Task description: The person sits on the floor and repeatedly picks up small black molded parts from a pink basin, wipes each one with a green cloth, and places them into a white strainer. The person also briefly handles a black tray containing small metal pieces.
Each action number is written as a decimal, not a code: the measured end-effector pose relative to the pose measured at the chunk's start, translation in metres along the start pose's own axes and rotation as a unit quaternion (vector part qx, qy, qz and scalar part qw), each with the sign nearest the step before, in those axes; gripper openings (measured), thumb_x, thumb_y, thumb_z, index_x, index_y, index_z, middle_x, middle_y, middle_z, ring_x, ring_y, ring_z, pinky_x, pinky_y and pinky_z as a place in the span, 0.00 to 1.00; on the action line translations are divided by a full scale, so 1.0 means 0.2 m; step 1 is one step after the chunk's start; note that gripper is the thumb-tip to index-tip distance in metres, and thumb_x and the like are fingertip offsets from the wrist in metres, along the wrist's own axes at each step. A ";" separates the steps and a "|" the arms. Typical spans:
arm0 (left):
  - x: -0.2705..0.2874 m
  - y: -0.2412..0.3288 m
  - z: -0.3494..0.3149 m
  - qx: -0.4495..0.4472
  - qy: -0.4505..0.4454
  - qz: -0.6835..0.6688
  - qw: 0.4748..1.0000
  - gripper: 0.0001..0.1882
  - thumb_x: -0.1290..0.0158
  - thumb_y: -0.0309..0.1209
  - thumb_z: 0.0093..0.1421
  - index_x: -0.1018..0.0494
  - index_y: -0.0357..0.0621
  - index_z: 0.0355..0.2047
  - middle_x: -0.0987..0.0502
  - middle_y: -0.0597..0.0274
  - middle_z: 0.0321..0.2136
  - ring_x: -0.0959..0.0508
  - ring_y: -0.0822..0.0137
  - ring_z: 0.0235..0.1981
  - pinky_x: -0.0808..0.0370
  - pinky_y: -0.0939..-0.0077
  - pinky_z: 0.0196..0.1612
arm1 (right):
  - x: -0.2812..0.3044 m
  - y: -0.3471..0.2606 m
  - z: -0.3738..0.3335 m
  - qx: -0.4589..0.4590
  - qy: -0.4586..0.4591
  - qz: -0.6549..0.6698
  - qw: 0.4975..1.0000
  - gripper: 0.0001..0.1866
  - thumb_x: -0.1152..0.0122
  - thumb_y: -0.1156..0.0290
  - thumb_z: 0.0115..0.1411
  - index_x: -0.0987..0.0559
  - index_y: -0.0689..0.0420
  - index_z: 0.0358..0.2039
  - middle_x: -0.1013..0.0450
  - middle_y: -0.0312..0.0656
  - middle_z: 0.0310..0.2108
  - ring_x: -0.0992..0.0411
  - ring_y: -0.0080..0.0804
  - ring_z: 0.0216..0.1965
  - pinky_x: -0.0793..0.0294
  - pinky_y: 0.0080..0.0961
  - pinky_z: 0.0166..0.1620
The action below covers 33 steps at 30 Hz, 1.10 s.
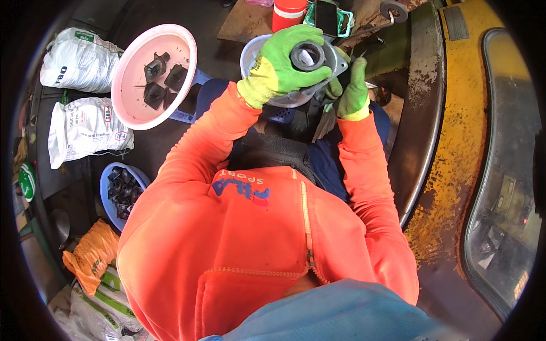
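My left hand (276, 62), in a green and yellow glove, is closed around a dark, round flanged part (335, 63). The part has a thick ring-shaped opening facing up and a small hole in its flange. Close to its right side is my right hand (354, 91), gloved alike, with the thumb raised and the fingers curled. What those fingers grip is mostly hidden; a thin dark tip shows near the thumb. A pale basin (248, 57) sits beneath my hands, partly covered by them.
To the left, a pink basin (126, 85) holds several dark moulded pieces. A blue basin (106, 196) of similar pieces stands nearer, beside white sacks (85, 128) and an orange bag (94, 256). A red container (288, 14) is ahead. A rusty yellow machine panel (460, 142) bounds the right.
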<state>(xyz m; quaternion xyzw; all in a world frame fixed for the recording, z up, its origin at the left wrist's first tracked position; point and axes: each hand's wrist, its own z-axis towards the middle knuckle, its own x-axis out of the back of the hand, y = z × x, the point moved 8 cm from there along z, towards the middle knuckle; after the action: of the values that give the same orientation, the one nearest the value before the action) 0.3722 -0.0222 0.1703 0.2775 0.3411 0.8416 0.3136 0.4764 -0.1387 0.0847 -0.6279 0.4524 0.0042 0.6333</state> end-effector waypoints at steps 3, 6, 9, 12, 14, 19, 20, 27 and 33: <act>0.04 0.01 -0.01 0.027 0.021 -0.065 0.997 0.26 0.31 0.27 0.46 0.25 0.37 0.46 0.23 0.53 0.49 0.23 0.66 0.47 0.26 0.70 0.52 | 0.07 0.03 0.00 -0.011 0.010 -0.107 0.994 0.26 0.52 0.55 0.68 0.32 0.58 0.60 0.26 0.35 0.38 0.34 0.18 0.24 0.36 0.15 0.26; 0.02 0.05 -0.01 0.018 0.011 -0.055 0.998 0.26 0.31 0.28 0.45 0.25 0.37 0.46 0.23 0.54 0.49 0.23 0.66 0.47 0.26 0.70 0.52 | -0.07 0.02 -0.05 0.174 -0.093 -0.294 0.935 0.26 0.47 0.64 0.66 0.35 0.58 0.63 0.28 0.39 0.51 0.28 0.25 0.43 0.29 0.21 0.44; -0.04 0.07 -0.03 0.041 0.003 -0.082 0.996 0.27 0.31 0.28 0.45 0.26 0.37 0.46 0.23 0.55 0.48 0.23 0.66 0.47 0.26 0.71 0.51 | -0.17 -0.01 -0.11 0.339 -0.143 -0.258 0.893 0.26 0.46 0.70 0.66 0.37 0.60 0.63 0.33 0.43 0.59 0.34 0.34 0.59 0.34 0.30 0.61; -0.09 0.09 -0.07 0.080 0.023 -0.100 0.991 0.28 0.30 0.28 0.46 0.27 0.38 0.47 0.23 0.57 0.46 0.23 0.66 0.47 0.26 0.71 0.50 | -0.18 0.04 -0.07 0.228 -0.198 -0.046 0.952 0.22 0.50 0.66 0.68 0.34 0.61 0.60 0.31 0.43 0.55 0.31 0.35 0.55 0.31 0.31 0.58; -0.12 0.10 -0.09 0.100 0.032 -0.102 0.989 0.27 0.31 0.29 0.46 0.27 0.38 0.46 0.23 0.57 0.46 0.23 0.66 0.47 0.26 0.71 0.51 | -0.18 -0.01 -0.08 0.279 -0.138 -0.188 0.931 0.21 0.54 0.63 0.69 0.33 0.62 0.57 0.29 0.44 0.53 0.29 0.36 0.53 0.28 0.31 0.56; -0.13 0.14 -0.08 0.083 0.041 -0.091 0.992 0.26 0.32 0.28 0.47 0.27 0.37 0.46 0.23 0.56 0.46 0.23 0.65 0.47 0.26 0.71 0.50 | -0.12 -0.03 -0.04 0.202 -0.043 -0.122 0.971 0.23 0.58 0.57 0.70 0.31 0.61 0.55 0.29 0.44 0.51 0.28 0.35 0.51 0.27 0.30 0.54; -0.13 0.15 -0.07 0.068 0.031 -0.088 0.993 0.25 0.33 0.27 0.47 0.26 0.37 0.46 0.22 0.55 0.45 0.22 0.64 0.46 0.26 0.71 0.50 | -0.14 -0.04 -0.05 0.188 -0.081 -0.070 0.976 0.21 0.56 0.59 0.70 0.32 0.60 0.55 0.29 0.43 0.51 0.28 0.33 0.51 0.27 0.30 0.54; -0.13 0.17 -0.02 0.021 -0.076 -0.111 0.991 0.23 0.34 0.25 0.46 0.25 0.36 0.44 0.21 0.53 0.45 0.21 0.62 0.46 0.25 0.69 0.50 | -0.29 -0.17 -0.16 0.288 -0.083 -0.409 0.862 0.22 0.30 0.63 0.49 0.22 0.57 0.43 0.24 0.43 0.43 0.25 0.39 0.45 0.26 0.32 0.46; -0.21 0.13 -0.01 0.063 -0.258 -0.228 0.937 0.21 0.35 0.29 0.45 0.24 0.38 0.41 0.21 0.53 0.46 0.22 0.60 0.47 0.25 0.66 0.50 | -0.33 -0.14 -0.26 0.277 -0.189 -0.462 0.821 0.26 0.26 0.70 0.47 0.24 0.60 0.47 0.25 0.41 0.45 0.25 0.30 0.44 0.26 0.26 0.48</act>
<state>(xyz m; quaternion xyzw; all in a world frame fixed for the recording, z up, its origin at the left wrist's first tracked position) 0.3896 -0.0668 0.1782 0.4191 0.3546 0.6239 0.5562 0.4241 -0.1497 0.1548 -0.5483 -0.0372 -0.2957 0.7814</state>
